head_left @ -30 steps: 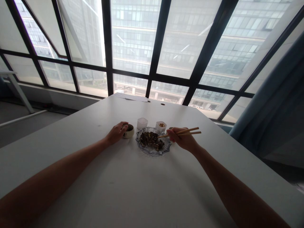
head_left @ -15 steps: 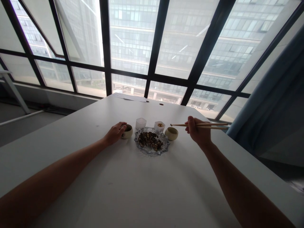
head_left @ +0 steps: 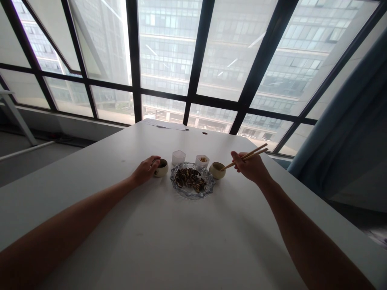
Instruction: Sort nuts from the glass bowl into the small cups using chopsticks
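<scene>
My left hand (head_left: 148, 169) is wrapped around the side of a small beige cup (head_left: 162, 170) with a dark inside. A pair of wooden chopsticks (head_left: 248, 155) is gripped in my right hand (head_left: 250, 166). Their tips point down and left, at the mouth of a second beige cup (head_left: 215, 172); whether they hold anything is too small to tell. Between the two cups lies a scalloped clear glass plate (head_left: 208, 194), with a heap of dark striped sunflower seeds (head_left: 190, 178) on it.
Behind the plate stand a white translucent container (head_left: 178, 157) and a similar one (head_left: 202, 162) with small pale brown pieces inside. Paper sheets (head_left: 165, 124) lie at the far end of the white table (head_left: 145, 241). A blue curtain (head_left: 338, 121) hangs to the right.
My right hand has moved slightly left and tilted the chopsticks, lowering their tips from above into the right cup's mouth. A small dark bit at the tips before is no longer visible. My left hand stays put.
</scene>
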Motion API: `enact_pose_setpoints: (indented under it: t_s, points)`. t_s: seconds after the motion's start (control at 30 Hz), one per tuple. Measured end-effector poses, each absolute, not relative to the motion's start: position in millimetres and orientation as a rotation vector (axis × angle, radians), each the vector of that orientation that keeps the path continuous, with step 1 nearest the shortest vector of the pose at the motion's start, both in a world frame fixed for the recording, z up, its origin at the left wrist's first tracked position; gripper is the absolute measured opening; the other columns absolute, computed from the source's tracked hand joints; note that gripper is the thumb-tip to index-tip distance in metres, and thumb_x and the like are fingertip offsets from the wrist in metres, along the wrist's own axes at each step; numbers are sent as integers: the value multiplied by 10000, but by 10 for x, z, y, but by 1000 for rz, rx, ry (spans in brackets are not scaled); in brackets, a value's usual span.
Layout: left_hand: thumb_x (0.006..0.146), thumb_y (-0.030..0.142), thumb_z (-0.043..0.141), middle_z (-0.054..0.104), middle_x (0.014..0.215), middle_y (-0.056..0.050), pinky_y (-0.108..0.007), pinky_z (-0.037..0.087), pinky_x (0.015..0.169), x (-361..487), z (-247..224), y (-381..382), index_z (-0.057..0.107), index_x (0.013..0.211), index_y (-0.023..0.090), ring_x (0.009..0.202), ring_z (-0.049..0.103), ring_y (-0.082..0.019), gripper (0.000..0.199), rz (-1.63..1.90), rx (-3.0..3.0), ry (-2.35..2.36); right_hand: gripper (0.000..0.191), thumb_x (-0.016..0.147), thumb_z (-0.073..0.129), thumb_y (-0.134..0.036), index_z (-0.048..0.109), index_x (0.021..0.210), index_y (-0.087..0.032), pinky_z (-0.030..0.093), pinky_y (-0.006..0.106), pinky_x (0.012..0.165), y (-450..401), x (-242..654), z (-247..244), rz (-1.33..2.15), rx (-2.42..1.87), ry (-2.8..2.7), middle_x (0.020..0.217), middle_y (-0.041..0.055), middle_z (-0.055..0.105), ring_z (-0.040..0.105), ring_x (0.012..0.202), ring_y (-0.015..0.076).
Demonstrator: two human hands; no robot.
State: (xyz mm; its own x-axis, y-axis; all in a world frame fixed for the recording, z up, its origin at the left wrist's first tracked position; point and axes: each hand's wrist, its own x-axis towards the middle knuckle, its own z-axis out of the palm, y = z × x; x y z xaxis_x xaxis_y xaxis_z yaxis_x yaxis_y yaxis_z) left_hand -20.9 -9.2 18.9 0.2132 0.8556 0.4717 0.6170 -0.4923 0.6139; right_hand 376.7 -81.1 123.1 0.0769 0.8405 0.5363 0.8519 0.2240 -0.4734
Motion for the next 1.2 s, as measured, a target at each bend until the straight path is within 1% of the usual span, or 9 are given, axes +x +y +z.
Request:
enact_pose_setpoints:
  t_s: [0.13,0.3,0.4,0.53,0.77,0.87,1.0,1.1,1.2]
  points:
    - [933,542,345,729,1125,-152,-408,551,884,-201,195,-99,609,1209,139,1020,694,-277,555,1147,2192,1382,593,908,501,-693,674,651,-187,486,286,441,-865,3726,1298,-28,-1570,-1697,515,63,664,625,436,184]
    - [928,548,349,731,1117,-146,-409,553,884,-192,204,-108,614,1189,150,1018,695,-279,545,1154,2186,1373,621,893,486,-736,672,689,-179,495,283,448,-971,3559,1327,2,-1291,-1656,515,56,649,603,433,166]
    - [928,553,341,726,1129,-153,-410,555,884,-200,204,-111,608,1197,141,1024,695,-280,560,1144,2192,1377,604,878,515,-737,667,684,-185,492,276,443,-984,3363,1215,202,-1174,-1642,489,40,622,582,423,155]
    - [932,556,340,727,1128,-147,-410,561,878,-205,207,-117,605,1207,146,1024,696,-280,560,1133,2192,1381,576,856,553,-735,656,688,-193,481,270,429,-940,3116,965,450,-1153,-1686,523,41,635,593,451,161]
    - [933,540,359,729,1114,-131,-409,547,919,-204,190,-97,626,1194,164,1031,693,-277,529,1159,2197,1374,551,877,546,-708,611,642,-214,485,282,491,-863,3007,695,474,-1154,-1788,569,48,656,614,520,176]
    - [930,582,373,731,1110,-131,-411,548,914,-214,172,-85,624,1207,165,1026,695,-280,560,1162,2179,1361,556,866,551,-719,596,623,-221,488,291,496,-858,2996,662,488,-1158,-1789,567,48,660,610,511,178]
    - [865,679,495,721,1155,-162,-437,549,911,-222,163,-96,562,1296,141,1039,691,-301,693,1118,2178,1298,562,836,564,-746,623,659,-216,489,288,470,-853,2969,639,536,-1144,-1706,556,46,658,613,491,176]
    - [801,673,609,707,1189,-186,-455,538,943,-219,172,-118,522,1333,126,1068,683,-311,769,1116,2207,1252,589,775,600,-783,655,690,-202,514,303,449,-809,2977,625,625,-1168,-1522,551,56,664,611,459,181]
    - [775,637,659,707,1185,-184,-464,539,950,-206,185,-136,524,1330,130,1062,686,-308,764,1143,2213,1268,605,721,632,-803,661,688,-199,539,326,425,-734,3029,615,752,-1206,-1276,536,64,670,608,429,191]
